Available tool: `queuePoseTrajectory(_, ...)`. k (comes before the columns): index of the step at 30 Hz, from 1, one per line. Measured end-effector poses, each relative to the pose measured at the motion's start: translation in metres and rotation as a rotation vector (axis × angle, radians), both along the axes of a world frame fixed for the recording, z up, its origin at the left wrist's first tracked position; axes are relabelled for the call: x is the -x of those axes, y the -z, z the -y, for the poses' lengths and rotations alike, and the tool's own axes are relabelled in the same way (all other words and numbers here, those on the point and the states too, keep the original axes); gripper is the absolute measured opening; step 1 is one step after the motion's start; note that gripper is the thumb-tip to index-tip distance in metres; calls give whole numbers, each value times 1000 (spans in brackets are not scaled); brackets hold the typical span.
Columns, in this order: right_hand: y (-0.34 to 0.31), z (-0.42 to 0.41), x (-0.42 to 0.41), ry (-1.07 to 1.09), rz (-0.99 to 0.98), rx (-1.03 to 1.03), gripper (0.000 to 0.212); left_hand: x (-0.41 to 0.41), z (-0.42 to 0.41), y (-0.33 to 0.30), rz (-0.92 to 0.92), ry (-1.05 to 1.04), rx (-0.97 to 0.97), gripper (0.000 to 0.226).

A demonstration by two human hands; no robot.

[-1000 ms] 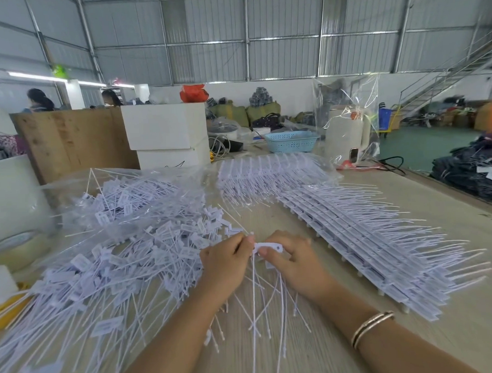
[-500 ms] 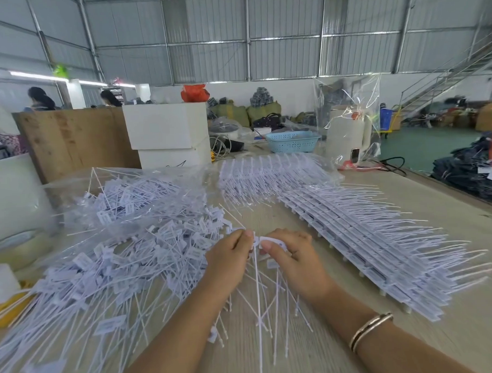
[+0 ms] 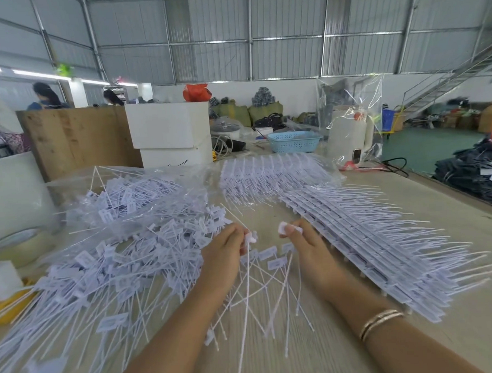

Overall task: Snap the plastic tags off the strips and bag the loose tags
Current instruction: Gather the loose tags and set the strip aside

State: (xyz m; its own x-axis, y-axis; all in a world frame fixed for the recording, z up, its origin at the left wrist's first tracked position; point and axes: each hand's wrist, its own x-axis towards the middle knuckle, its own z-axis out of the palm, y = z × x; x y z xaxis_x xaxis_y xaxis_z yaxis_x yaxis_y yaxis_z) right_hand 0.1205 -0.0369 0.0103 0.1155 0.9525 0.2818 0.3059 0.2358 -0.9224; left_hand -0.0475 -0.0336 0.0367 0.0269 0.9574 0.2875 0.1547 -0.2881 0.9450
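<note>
My left hand (image 3: pixel 223 253) pinches a white tag (image 3: pixel 251 238) whose long tail hangs toward me. My right hand (image 3: pixel 308 247) pinches a short white strip piece (image 3: pixel 287 228), a hand's width to the right of the tag. Several loose tags (image 3: pixel 270 262) lie on the table below and between my hands. A big heap of loose tags (image 3: pixel 115 262) spreads to the left, partly on a clear plastic bag (image 3: pixel 70 188). Stacked unbroken strips (image 3: pixel 383 253) lie to the right of my right hand.
More strips in a clear bag (image 3: pixel 272 176) lie at the back centre. White boxes (image 3: pixel 169 133), a blue basket (image 3: pixel 293 142) and a white appliance (image 3: pixel 349 134) stand behind. A tape roll (image 3: pixel 19 241) sits at far left. The wooden table (image 3: pixel 451 205) edge runs along the right.
My hands were together on one piece; now they have pulled apart, the tag in the left and the strip piece in the right.
</note>
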Motion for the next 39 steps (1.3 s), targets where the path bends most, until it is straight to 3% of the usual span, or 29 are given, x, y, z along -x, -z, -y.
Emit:
queuePoseTrajectory(3, 3, -2, 10, 91, 200, -41, 14, 0, 2, 2, -45, -34, -56, 26)
queuePoseTrajectory(6, 0, 0, 11, 90, 221, -21, 50, -4, 5, 4, -226, -68, -194, 32)
queuePoseTrajectory(12, -7, 13, 20, -32, 447, -202, 51, -9, 9, 9, -392, -88, -378, 44)
queuePoseTrajectory(15, -6, 12, 22, -72, 362, -234, 33, -10, 7, 10, -436, -97, -376, 34)
queuePoseTrajectory(17, -5, 9, 18, -94, 206, -224, 22, -6, 4, 10, -600, -199, -365, 18)
queuePoseTrajectory(20, -4, 5, 15, -86, 70, -227, 33, -4, 1, 11, -785, -308, -342, 32)
queuePoseTrajectory(24, -4, 6, 16, -136, -18, -131, 21, -5, 1, 9, -712, -317, -305, 39)
queuePoseTrajectory(27, -5, 9, 16, -198, 22, -41, 22, -7, 3, 7, -684, -279, -299, 36)
queuePoseTrajectory(34, -6, 9, 19, -97, 298, -286, 30, -1, -5, 9, -452, -37, -31, 35)
queuePoseTrajectory(37, -5, 9, 21, -47, 390, -382, 18, -1, -6, 7, -365, -14, 28, 37)
queuePoseTrajectory(39, -3, 8, 21, -8, 461, -425, 24, -1, -5, 6, -339, -27, 45, 36)
